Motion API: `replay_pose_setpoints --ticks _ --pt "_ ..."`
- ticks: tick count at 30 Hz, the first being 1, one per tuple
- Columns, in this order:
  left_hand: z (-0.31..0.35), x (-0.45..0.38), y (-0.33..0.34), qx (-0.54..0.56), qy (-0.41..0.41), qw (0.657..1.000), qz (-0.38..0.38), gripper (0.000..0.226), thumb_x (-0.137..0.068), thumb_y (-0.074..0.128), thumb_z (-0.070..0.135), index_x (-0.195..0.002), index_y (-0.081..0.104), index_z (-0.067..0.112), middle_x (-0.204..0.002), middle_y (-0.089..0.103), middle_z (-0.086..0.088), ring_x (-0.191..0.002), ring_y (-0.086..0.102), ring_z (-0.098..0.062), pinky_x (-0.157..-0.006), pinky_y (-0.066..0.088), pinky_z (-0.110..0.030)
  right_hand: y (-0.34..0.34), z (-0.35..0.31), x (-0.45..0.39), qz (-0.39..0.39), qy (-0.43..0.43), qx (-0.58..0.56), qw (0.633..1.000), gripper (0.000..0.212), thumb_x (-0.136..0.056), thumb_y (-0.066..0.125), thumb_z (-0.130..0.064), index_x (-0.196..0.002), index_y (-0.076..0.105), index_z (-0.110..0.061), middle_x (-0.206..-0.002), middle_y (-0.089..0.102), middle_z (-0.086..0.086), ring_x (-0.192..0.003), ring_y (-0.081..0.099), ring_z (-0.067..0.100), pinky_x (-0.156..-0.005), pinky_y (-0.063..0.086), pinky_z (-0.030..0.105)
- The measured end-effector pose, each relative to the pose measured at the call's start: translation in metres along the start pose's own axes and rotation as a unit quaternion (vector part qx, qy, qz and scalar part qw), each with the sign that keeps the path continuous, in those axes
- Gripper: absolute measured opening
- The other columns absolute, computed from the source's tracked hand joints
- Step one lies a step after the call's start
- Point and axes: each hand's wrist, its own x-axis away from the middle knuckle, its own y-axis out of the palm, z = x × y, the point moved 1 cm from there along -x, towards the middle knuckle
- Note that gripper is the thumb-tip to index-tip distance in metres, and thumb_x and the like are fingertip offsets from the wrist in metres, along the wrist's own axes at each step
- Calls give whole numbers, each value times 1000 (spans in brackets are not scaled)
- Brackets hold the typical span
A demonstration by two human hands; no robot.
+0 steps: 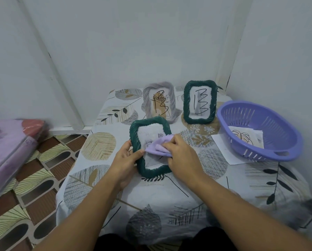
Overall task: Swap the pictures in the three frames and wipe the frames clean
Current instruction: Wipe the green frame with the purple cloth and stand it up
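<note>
Head view: wiping a green frame (150, 148) on the table (178, 192).
Left hand (124, 159) gripping frame edge, right hand (183, 156) pressing bunched lilac cloth (158, 147) onto glass.

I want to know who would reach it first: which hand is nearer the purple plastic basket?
Right. The right hand holds a lilac cloth on the lying green frame, closer to the purple plastic basket; the left hand grips that frame's far left edge.

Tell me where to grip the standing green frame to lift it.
Probably take the standing green frame by its two long side rims, reaching from the front above the table. It stands upright, both sides are free, and the purple basket sits to its right.
</note>
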Motion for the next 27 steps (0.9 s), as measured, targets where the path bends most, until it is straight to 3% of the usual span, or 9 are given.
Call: replay_pose_setpoints --ticks 3,12,16,19,22,27 --pt "1 0 2 -2 2 1000 -3 32 -102 53 -3 -131 54 10 -111 75 -16 -90 75 -22 -71 62 -37 -4 5 -8 22 37 4 999 39 -83 64 -1 -117 72 -19 -98 35 -8 -69 42 16 -54 25 20" --pt "0 -1 0 -6 4 1000 3 32 -101 55 -3 -131 55 10 -114 74 -18 -95 74 -24 -83 61 -45 3 -4 6 18 48 -24 998 35 -87 65 -8 -121 69 -16 -106 45 -3 -73 50 14 -65 49 28" --pt "0 -2 1 -6 7 1000 4 34 -101 54 -4 -133 54 9 -119 72 -21 -99 73 -27 -88 60 -49 -1 0 -4 36 79 -18 996 36 -84 64 -5 -118 70 -15 -103 43 -4 -71 48 16 -62 40 28" --pt "0 -2 1 -4 2 1000 2 35 -101 54 -3 -134 53 8 -118 73 -21 -99 74 -29 -84 62 -46 5 -8 5 12 31 -35 999 33 -87 67 -7 -119 71 -14 -104 44 -6 -73 49 10 -64 46 23" --pt "1 -2 2 -1 1 1000 -2 35 -99 57 -4 -131 55 9 -118 73 -20 -100 74 -28 -84 63 -43 7 -10 11 -8 -3 -41 999 33 -87 65 -6 -117 72 -17 -105 44 -6 -73 44 9 -63 37 20" --pt "0 -3 1 -20 1 1000 9 34 -102 54 -2 -133 55 11 -117 73 -20 -103 71 -30 -92 59 -51 0 1 -3 23 30 -45 998 32 -85 65 -6 -114 73 -17 -103 44 -6 -74 49 13 -63 35 19"
